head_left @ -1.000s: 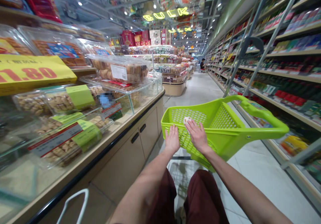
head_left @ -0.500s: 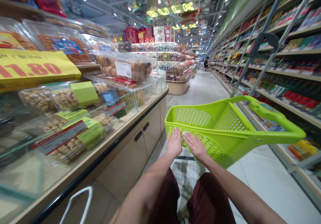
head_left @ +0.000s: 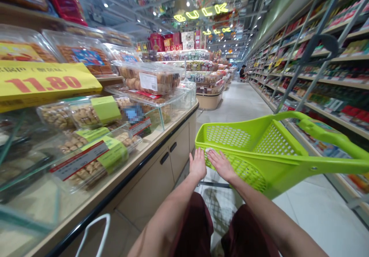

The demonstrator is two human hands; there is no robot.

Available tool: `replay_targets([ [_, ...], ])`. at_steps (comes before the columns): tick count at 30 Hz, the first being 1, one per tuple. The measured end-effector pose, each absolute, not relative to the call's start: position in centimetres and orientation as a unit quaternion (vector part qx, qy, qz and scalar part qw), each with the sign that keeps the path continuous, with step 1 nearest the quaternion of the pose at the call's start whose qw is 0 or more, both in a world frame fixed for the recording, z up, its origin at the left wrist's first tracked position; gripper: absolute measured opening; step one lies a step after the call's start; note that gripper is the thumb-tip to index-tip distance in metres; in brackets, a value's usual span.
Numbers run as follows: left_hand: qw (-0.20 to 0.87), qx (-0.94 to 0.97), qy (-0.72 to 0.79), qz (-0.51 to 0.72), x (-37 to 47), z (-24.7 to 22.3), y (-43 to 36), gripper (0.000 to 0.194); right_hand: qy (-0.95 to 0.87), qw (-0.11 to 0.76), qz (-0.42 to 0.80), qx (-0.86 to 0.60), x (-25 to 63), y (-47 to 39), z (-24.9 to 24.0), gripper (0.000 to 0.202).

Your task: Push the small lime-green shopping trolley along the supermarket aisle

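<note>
Outstretched right fingers (head_left: 215,156) press a white wad (head_left: 208,150) against the green cart (head_left: 276,163).

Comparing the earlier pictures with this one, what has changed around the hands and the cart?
The right hand has slid its crumpled white wipe down from near the rim of the lime-green plastic cart, toward the end away from the handle. The left hand has shifted slightly that way too. No clear grasp or release; the wipe remains at the right fingers.
</note>
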State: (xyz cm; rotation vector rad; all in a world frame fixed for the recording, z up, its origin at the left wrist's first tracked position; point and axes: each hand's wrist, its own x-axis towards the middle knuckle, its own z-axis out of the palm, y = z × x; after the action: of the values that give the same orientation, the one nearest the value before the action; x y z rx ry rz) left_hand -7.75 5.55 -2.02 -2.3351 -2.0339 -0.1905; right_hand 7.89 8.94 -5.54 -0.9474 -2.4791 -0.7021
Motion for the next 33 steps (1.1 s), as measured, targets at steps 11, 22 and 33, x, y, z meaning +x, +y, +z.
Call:
replay_targets([
  [11,0.003,-0.720,-0.691,-0.065,-9.3,-1.7,6.4,0.068,-0.870,0.245,-0.258,-0.342,5.5,9.8,-0.9,0.047],
  [22,-0.011,-0.745,-0.666,-0.037,-9.7,-3.3,5.5,0.068,-0.910,0.138,-0.220,-0.324,5.4,9.0,-6.0,0.036],
  [33,-0.006,-0.727,-0.685,-0.039,-10.4,-3.0,6.5,0.070,-0.913,0.144,-0.193,-0.329,3.4,10.1,-4.5,0.037],
])
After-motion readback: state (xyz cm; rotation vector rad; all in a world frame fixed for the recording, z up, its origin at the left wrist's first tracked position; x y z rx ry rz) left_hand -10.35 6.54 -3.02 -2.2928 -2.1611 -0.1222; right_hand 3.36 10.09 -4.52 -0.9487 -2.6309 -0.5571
